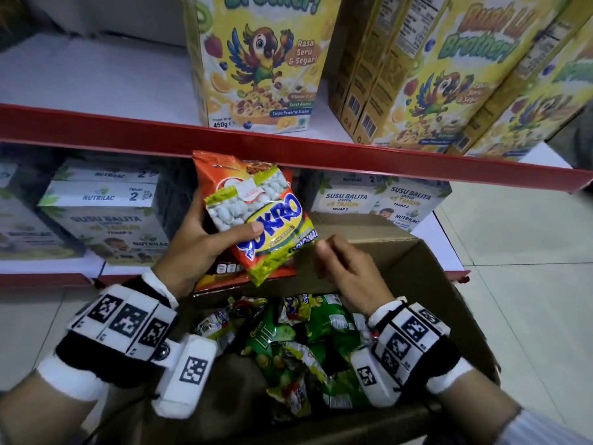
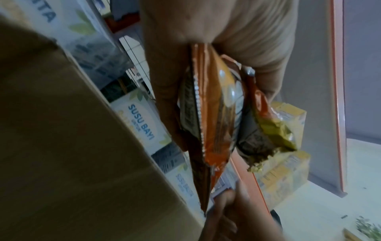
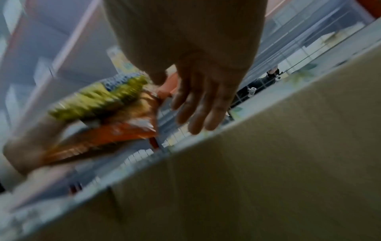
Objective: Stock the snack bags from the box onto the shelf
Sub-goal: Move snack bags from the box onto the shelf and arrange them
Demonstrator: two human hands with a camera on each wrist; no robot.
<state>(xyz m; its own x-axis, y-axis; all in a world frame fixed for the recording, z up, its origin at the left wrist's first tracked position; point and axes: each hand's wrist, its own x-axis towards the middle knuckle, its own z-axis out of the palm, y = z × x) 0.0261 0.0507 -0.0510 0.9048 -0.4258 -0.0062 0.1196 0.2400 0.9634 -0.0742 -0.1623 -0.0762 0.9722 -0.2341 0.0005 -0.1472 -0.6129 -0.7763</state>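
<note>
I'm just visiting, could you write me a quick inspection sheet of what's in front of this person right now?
Surface: lower shelf, white with red edge.
Job's things: Sukro bag stacked on an orange bag; more snack bags in the cardboard box.
Clutter: nothing seen.
Hands: left hand grips both bags; right hand empty, fingers relaxed, beside them.
Cables: nothing seen.
Surroundings: milk cartons on the lower shelf, cereal boxes above, tiled floor.

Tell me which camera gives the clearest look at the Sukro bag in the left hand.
The head view: the Sukro bag faces the camera, label readable, held by the left hand over the box. The left wrist view shows it edge-on; the right wrist view shows only a blurred part.
</note>
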